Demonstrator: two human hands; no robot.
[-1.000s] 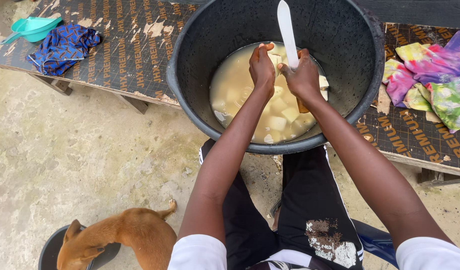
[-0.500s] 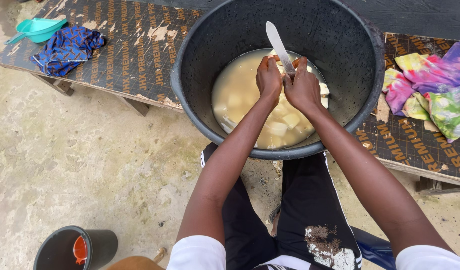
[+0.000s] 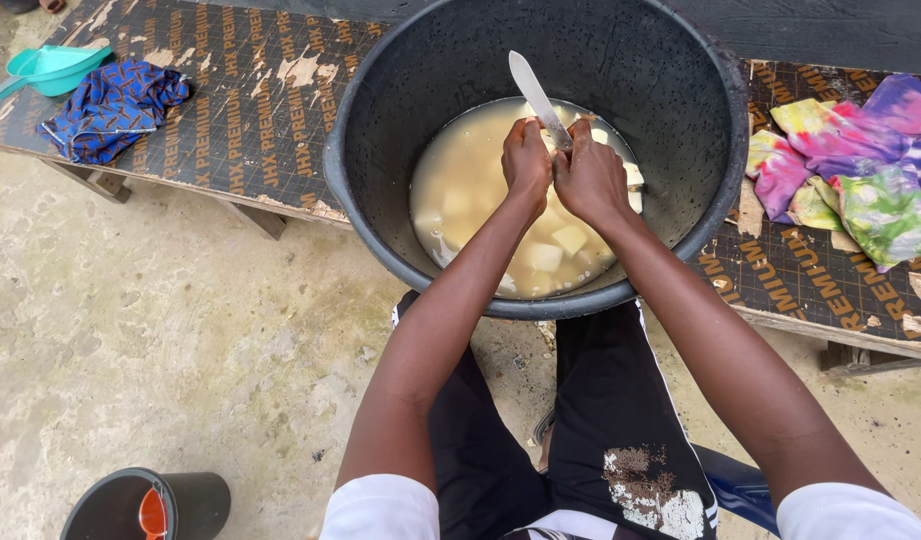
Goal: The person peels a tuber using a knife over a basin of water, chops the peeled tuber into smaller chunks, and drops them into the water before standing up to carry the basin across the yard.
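Knife (image 3: 533, 95) upright above the black basin (image 3: 380, 130), blade angled away.
My left hand (image 3: 526, 160) and right hand (image 3: 588, 175) close their fingers round its handle; many pale cut chunks (image 3: 545, 257) already soak in cloudy water, basin on the table (image 3: 250, 90).
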